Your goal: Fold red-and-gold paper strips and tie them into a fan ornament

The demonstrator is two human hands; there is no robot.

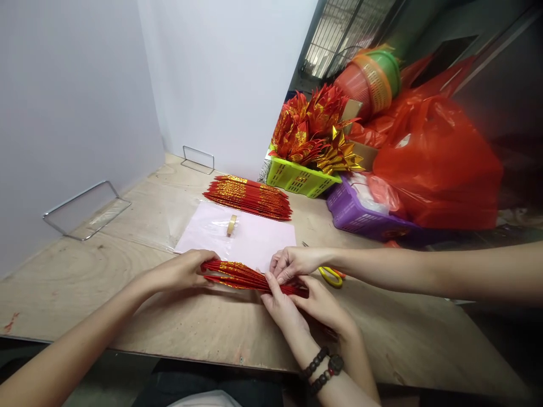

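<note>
Wood tbl (178, 325): L grip (192, 268) & R grip (323, 302) clasp opp. ends of red-gold folded paper (238, 275) btwn them.

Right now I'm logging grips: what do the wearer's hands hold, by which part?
The left hand holds the folded red papers by their left end; the right hand holds their right end.

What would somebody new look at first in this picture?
Probably the big, shiny red plastic bag on the right. Next, maybe the spiky red-and-gold paper shapes heaped in the lime-green plastic basket at the back. Then the red-and-gold folded paper bundle near the table's front, its left end in the person's left hand.
</note>
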